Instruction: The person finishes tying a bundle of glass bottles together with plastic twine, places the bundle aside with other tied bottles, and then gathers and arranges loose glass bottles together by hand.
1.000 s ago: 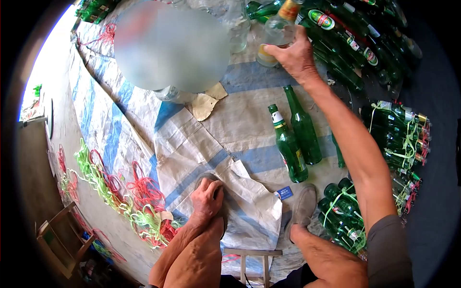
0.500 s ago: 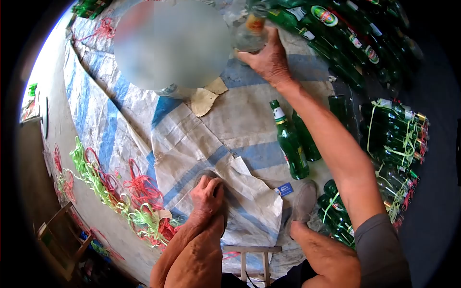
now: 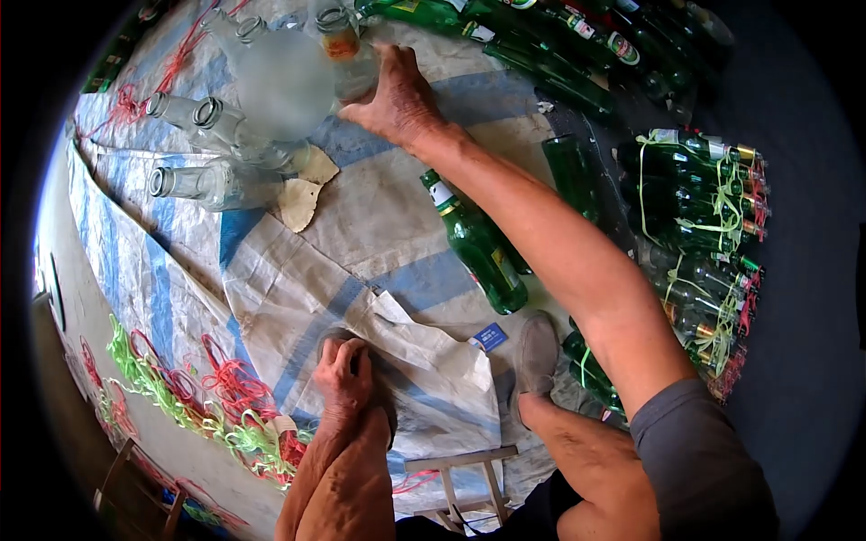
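Note:
At the top, my right hand point(image 3: 397, 97) is closed around the lower part of a clear glass bottle point(image 3: 354, 70) with an orange label; its neck points away from me. Several other clear glass bottles point(image 3: 216, 183) lie to its left, partly covered by a blurred patch. My left hand point(image 3: 343, 374) hangs over my knee, above my shoe, with its fingers curled in and no object showing in it. Under my right forearm, a green beer bottle point(image 3: 483, 257) lies on the striped sheet point(image 3: 316, 261), with another green bottle partly hidden behind it.
Many green bottles point(image 3: 577, 54) lie in a pile at top right. Bundles of bottles tied with string point(image 3: 695, 194) stand at the right. Tangled red and green string point(image 3: 225, 397) lies at left. A small blue card point(image 3: 488, 337) sits beside my shoe point(image 3: 538, 352); a wooden stool point(image 3: 460, 458) is below.
The view has shifted, so most things appear further left and the clear bottles show more. My right hand still grips the clear bottle. My left hand stays curled over my knee.

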{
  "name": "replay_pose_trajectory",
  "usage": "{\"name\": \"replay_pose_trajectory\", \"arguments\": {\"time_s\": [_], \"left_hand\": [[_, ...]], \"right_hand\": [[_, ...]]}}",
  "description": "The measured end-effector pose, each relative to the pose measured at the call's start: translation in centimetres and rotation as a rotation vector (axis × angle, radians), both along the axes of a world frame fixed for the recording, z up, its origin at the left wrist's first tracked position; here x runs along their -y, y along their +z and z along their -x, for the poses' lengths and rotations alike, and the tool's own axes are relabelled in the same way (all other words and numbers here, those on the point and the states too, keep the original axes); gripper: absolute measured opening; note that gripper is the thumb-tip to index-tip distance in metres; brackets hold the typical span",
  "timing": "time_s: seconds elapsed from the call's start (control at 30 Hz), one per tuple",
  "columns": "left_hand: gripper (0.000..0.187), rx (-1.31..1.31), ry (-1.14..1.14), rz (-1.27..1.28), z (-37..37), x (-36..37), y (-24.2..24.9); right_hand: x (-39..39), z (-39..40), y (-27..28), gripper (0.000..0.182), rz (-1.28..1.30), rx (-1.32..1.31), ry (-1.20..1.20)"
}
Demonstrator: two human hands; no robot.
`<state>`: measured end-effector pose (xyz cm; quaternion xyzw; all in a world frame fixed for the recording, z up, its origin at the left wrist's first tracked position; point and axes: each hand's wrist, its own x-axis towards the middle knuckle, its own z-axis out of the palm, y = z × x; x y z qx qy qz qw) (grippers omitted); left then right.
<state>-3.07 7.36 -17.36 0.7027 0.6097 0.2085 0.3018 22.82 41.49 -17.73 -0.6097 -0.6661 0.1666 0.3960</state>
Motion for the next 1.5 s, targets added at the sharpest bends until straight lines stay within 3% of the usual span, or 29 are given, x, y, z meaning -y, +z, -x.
{"name": "replay_pose_trajectory", "arguments": {"time_s": [0.17, 0.27, 0.3, 0.4, 0.43, 0.67, 0.9, 1.0, 1.03, 1.07, 1.23, 1.4, 1.5], "left_hand": [[0.021, -0.012, -0.013, -0.01, 0.0, 0.2, 0.1], [0.02, -0.004, -0.007, -0.009, 0.0, 0.2, 0.0], [0.02, 0.003, -0.003, -0.008, 0.0, 0.3, 0.0], [0.02, 0.009, -0.014, -0.048, 0.0, 0.3, -0.1], [0.02, 0.006, -0.013, -0.044, 0.0, 0.4, 0.0], [0.019, -0.014, -0.043, -0.03, 0.2, 0.9, 0.0], [0.018, -0.081, -0.188, 0.093, 1.1, 0.6, 1.2], [0.021, 0.134, -0.252, 0.129, 2.5, 0.8, 1.9], [0.023, 0.157, -0.226, 0.152, 3.0, 1.5, 2.2], [0.02, 0.153, -0.216, 0.186, 3.2, 2.4, 4.0], [0.02, 0.257, 0.028, 0.43, 5.4, 9.0, 8.6], [0.02, 0.395, 0.297, 0.719, 7.0, 14.7, 14.5], [0.02, 0.507, 0.439, 0.807, 7.6, 16.5, 18.1]], "right_hand": [[2.9, -2.0, 0.7, 0.093, 0.148, 0.006, 0.041], [4.7, -3.5, 0.5, 0.086, 0.099, 0.048, 0.089], [6.0, -4.0, 1.3, 0.071, 0.138, 0.057, 0.102], [9.0, -6.4, 2.6, 0.055, 0.221, 0.093, 0.211], [10.3, -7.2, 3.3, 0.039, 0.186, 0.077, 0.247], [21.2, -12.9, 11.2, 0.018, 0.577, 0.124, 0.508], [32.8, -15.8, 23.9, 0.035, 0.761, -0.009, 0.421], [37.2, -17.6, 29.0, 0.041, 0.828, -0.077, 0.429], [39.0, -17.5, 30.9, 0.039, 0.861, -0.316, 0.364], [40.0, -17.7, 33.9, 0.034, 0.971, -0.336, 0.323], [48.1, -17.7, 42.3, 0.03, 0.81, -0.623, 0.31], [51.8, -14.6, 45.1, 0.037, 0.291, 0.096, 0.327], [52.9, -14.7, 44.8, 0.025, 0.299, 0.018, 0.234]]}}
